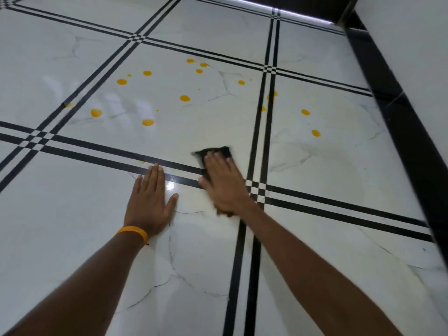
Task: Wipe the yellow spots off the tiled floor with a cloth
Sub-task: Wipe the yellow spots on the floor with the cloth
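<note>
Cloth: dark cloth [216,152], flat on the tiled floor [315,263] and lying across the black stripe [97,158]; it is blurred, so its edges are unsure.
Right hand: right hand [224,185] palm-down on the cloth, fingers straight and pressing, not pinching.
Left hand: left hand [149,204] flat on bare tile just beside, fingers straight, holding nothing.
Spots: yellow spots [184,98] all lie beyond the cloth, away from the person, scattered left, ahead and right.
Nearest: one spot [148,122] ahead-left, another [316,133] ahead-right.
Trace: possibly a faint yellow smear [143,162] by the left fingertips.
Bearing: the right hand is nearer, so a forward push suits.
</note>
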The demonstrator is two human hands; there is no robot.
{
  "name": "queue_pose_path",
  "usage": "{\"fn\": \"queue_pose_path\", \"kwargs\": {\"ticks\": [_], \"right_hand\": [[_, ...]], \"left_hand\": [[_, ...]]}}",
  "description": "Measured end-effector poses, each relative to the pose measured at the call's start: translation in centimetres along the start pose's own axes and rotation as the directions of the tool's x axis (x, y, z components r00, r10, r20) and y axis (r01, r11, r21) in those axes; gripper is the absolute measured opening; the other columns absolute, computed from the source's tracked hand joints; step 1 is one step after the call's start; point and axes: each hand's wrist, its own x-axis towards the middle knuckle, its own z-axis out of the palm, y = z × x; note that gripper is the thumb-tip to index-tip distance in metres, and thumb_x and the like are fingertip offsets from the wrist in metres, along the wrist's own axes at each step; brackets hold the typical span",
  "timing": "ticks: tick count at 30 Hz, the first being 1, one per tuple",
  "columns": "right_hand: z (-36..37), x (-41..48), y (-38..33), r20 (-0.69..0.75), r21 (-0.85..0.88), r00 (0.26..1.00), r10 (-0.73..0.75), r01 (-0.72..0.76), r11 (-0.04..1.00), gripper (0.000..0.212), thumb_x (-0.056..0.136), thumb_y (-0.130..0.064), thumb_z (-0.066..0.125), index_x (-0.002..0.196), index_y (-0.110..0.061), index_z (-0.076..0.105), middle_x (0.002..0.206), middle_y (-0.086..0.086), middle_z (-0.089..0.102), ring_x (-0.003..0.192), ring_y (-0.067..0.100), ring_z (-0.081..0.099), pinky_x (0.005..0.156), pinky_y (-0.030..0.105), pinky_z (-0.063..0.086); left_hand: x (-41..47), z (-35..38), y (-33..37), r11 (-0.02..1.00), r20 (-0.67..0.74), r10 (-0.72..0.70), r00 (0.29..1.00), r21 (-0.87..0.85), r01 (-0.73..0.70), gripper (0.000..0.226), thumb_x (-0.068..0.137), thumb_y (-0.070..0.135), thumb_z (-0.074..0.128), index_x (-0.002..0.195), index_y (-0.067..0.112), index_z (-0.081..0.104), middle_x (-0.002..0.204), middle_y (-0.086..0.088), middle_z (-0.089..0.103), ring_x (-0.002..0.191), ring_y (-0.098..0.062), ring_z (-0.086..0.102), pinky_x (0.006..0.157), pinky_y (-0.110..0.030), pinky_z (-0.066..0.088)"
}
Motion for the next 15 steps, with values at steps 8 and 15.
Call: {"fn": "queue_pose_path", "kwargs": {"ticks": [8, 15], "right_hand": [[-1.3, -10.0, 11.5, -0.003, 0.049, 0.994, 0.107, -0.107, 0.993, 0.071, 0.101, -0.05, 0.011, 0.163, -0.015, 0.013, 0.17, 0.0, 0.01, 0.158, 0.015, 0.003, 0.127, 0.047, 0.012], [0.6, -14.2, 3.0, 0.038, 0.038, 0.979, -0.202, 0.201, 0.979, 0.064, 0.107, -0.045, 0.022, 0.163, -0.016, 0.009, 0.17, -0.001, 0.007, 0.158, 0.012, -0.001, 0.129, 0.038, 0.001]], "left_hand": [[0.6, -1.0, 2.7, 0.995, 0.126, -0.065, 0.99, 0.08, 0.055, 0.079, 0.099, 0.051, 0.013, 0.157, -0.003, 0.006, 0.166, -0.019, 0.004, 0.155, -0.03, 0.001, 0.126, -0.045, 0.003], [2.0, -2.8, 7.4, 0.992, -0.005, -0.06, 0.998, -0.109, 0.059, 0.064, 0.102, 0.029, 0.024, 0.156, -0.003, 0.014, 0.165, -0.02, 0.014, 0.154, -0.031, 0.008, 0.126, -0.045, 0.005]]}}
